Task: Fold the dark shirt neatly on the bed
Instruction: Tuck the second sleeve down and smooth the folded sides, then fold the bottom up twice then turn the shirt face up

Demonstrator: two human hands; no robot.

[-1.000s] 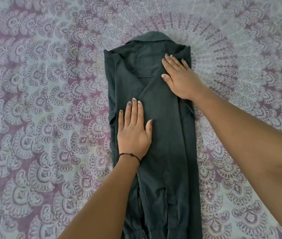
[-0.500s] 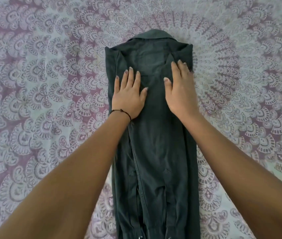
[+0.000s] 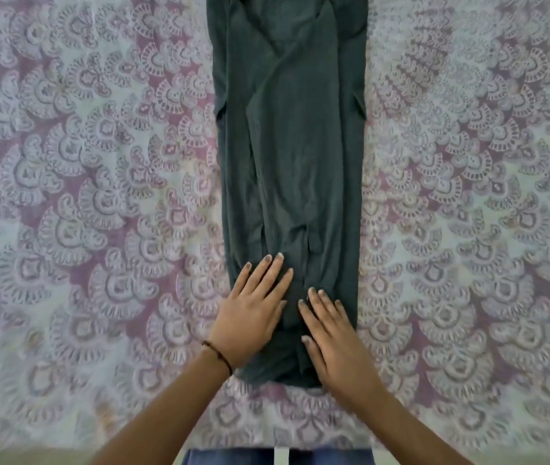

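Observation:
The dark green shirt [image 3: 293,156] lies on the bed as a long narrow strip, sides folded inward, running from the top of the view down to its hem near me. Its collar is out of view at the top. My left hand [image 3: 253,313] lies flat, palm down, on the lower left of the shirt, fingers together and pointing away; a thin black band circles its wrist. My right hand [image 3: 334,344] lies flat on the lower right of the shirt, close beside the left, just above the hem. Neither hand grips the cloth.
The bed is covered by a purple and pale patterned sheet [image 3: 82,196] spreading wide on both sides of the shirt. The bed's near edge runs along the bottom, with blue fabric [image 3: 233,459] showing just beyond it.
Both hands have slid from the shirt's collar end down its length to the hem near me. The view has tilted down, so the collar has left the frame.

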